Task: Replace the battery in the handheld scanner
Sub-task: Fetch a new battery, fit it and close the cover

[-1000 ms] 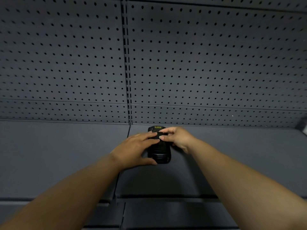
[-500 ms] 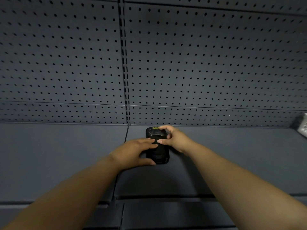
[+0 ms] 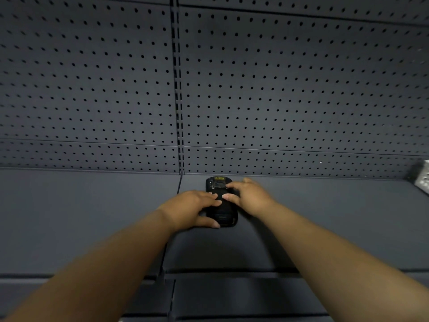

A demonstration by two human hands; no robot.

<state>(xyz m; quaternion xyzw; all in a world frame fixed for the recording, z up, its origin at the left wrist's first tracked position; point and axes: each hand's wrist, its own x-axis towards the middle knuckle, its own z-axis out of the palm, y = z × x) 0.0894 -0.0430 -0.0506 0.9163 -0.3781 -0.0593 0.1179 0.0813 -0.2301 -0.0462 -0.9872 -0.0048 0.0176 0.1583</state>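
Note:
A black handheld scanner lies back-up on the dark grey shelf, its yellow-labelled end toward the pegboard. My left hand holds it from the left, fingers laid across its middle and thumb against its near end. My right hand rests on its upper right part, forefinger near the top window and thumb on the middle, close to my left fingertips. No separate battery is visible.
A dark perforated pegboard wall rises behind the shelf, split by a slotted upright. A pale perforated metal piece shows at the right edge. A lower shelf edge runs along the front.
The view shifted slightly. My right hand slid a little down and over the scanner's upper part; my left hand keeps its hold on the scanner, which stays on the shelf.

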